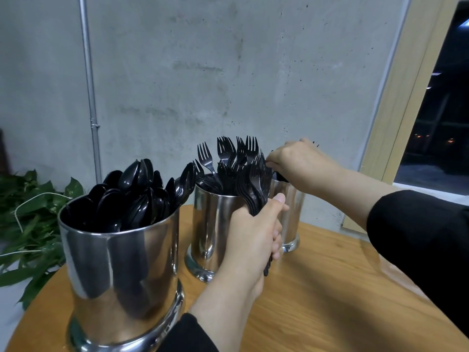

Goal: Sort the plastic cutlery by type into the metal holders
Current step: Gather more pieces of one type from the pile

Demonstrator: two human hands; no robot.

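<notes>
My left hand (253,235): clamped on a bundle of forks (257,189), tines up. My right hand (297,161): reaching into the far holder (291,214), fingers curled on something (hidden). Step: gathering forks, I judge. Next: drop the bundle into the fork holder (210,224). Spoon holder (121,262) nearest, on the table (330,301).

We see glossy black spoons (137,189) filling a mirror-bright silver holder (121,270), its polished wall streaked with dark reflections. Black forks (228,153) rise from a second silver holder (210,237), and a third silver holder (289,214) shines behind it. We note a black bundle of forks (256,191) above a black sleeve (187,336). The table (330,288) is honey-coloured wood with fine grain, the wall (203,59) mottled grey concrete with dark specks, the leaves (28,212) deep green, the window frame (406,97) pale wood.
</notes>
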